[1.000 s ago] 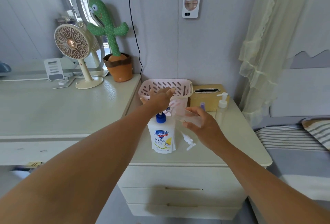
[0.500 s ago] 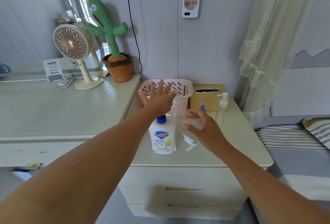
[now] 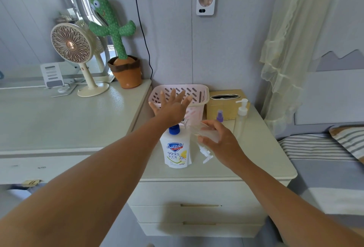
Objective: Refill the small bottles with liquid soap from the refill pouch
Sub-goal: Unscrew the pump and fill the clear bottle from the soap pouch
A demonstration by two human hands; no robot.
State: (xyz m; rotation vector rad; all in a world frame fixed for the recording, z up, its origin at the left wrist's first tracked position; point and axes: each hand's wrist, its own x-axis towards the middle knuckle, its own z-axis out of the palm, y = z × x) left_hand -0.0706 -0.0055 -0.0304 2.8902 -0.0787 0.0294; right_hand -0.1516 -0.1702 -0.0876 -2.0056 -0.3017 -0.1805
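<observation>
**A:** Left hand (image 3: 171,107) is up over the bench (image 3: 256,160), fingers fanned wide and nothing in it. It hovers just above the blue cap (image 3: 174,130) of the refill pouch (image 3: 177,149).

**B:** And the right hand (image 3: 221,143) has its fingers curled round a clear small bottle (image 3: 204,131), tipped on its side just beside the pouch. The loose pump (image 3: 205,153) lying on the bench below is probably its top.

**A:** The pouch stands upright at the front of the bench with its cap on. I'd call this early going, since the cap has to come off first.

**B:** Agreed. The smart play is to stand the bottle upright, steady the pouch low on its body, then twist the cap. It's a soft pouch, and if it's squeezed while open the soap could jump out.

**A:** The bottle mouth looks narrow too, so bring the spout in close and tilt slowly.

**B:** A taller pump bottle (image 3: 241,117) and a purple spray bottle (image 3: 219,115) stand behind, near the tissue box (image 3: 224,106).
</observation>
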